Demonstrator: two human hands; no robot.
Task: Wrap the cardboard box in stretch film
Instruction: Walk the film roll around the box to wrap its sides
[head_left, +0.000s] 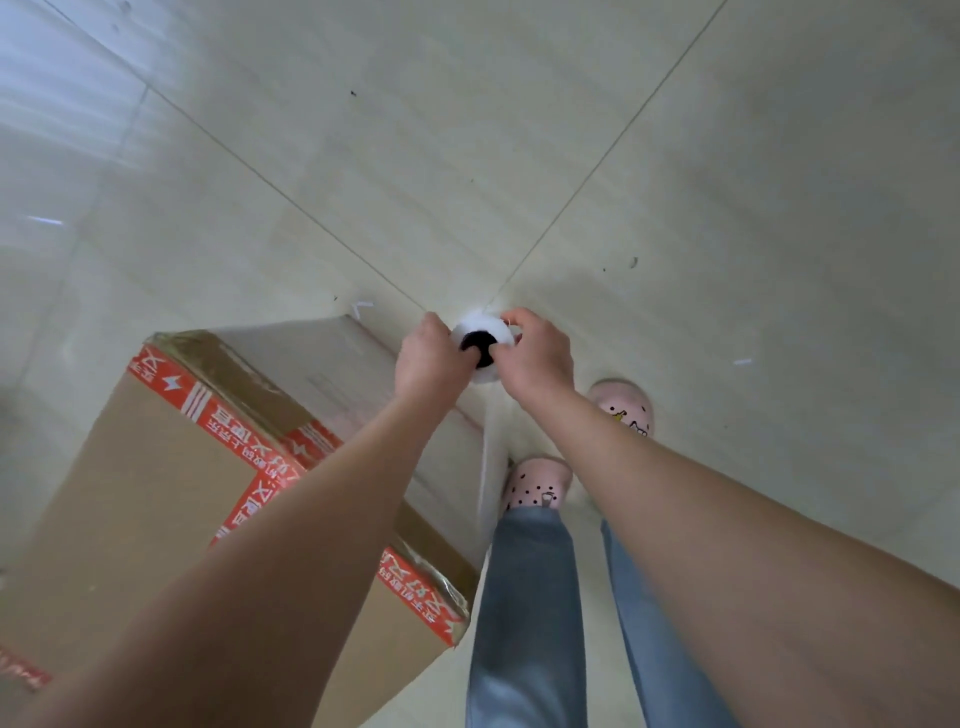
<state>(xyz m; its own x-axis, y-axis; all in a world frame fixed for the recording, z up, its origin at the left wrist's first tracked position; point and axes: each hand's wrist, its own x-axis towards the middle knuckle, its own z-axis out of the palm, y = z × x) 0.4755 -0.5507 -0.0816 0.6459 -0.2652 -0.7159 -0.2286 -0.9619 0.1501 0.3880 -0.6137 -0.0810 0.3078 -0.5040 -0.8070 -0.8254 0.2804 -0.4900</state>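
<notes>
A large cardboard box (156, 499) with red printed tape and brown tape along its top edges stands on the floor at the lower left. Clear film lies over its right side face. I hold a roll of stretch film (480, 332) upright, seen end-on with its dark core facing me, just past the box's far right corner. My left hand (428, 358) grips the roll from the left and my right hand (537, 358) grips it from the right. A sheet of film (488, 467) stretches from the roll down toward the box's near right corner.
Pale floor tiles (675, 208) with dark grout lines spread in all directions. My legs in blue jeans (530, 597) and pink patterned slippers (540, 480) stand right beside the box's right face.
</notes>
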